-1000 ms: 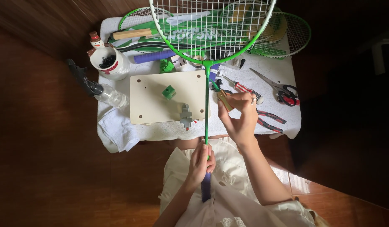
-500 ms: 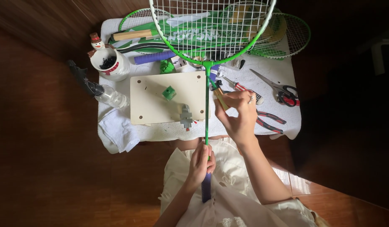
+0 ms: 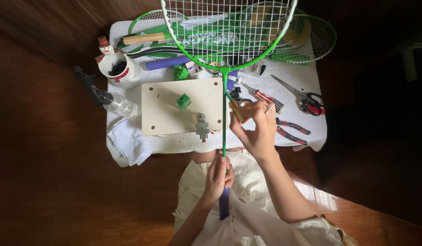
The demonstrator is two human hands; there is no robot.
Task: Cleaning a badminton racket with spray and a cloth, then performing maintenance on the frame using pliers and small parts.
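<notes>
The left hand is wrapped around the top of the purple grip of a green badminton racket, fingers pressed together around the handle just over the person's lap. The racket's thin green shaft rises straight up from this hand, and its white-strung head spreads out far above, over the back of the tabletop.

The right hand sits just to the right of the shaft, a little above the left hand. Its fingertips pinch a small tan object close against the shaft; what it is cannot be told clearly, perhaps a strip of tape or a small tag. A ring shows on one finger.

Just right of the right hand lie red-handled pliers, and beyond them a striped-handled tool and a pair of scissors. Left of the shaft rests a pale board with a small green block and a grey metal clamp on it. Farther left are a clear spray bottle with a black nozzle, a white cup with a snowman figure, and a white cloth hanging off the edge. More green rackets and a purple grip roll lie at the far side, under the strung head.
</notes>
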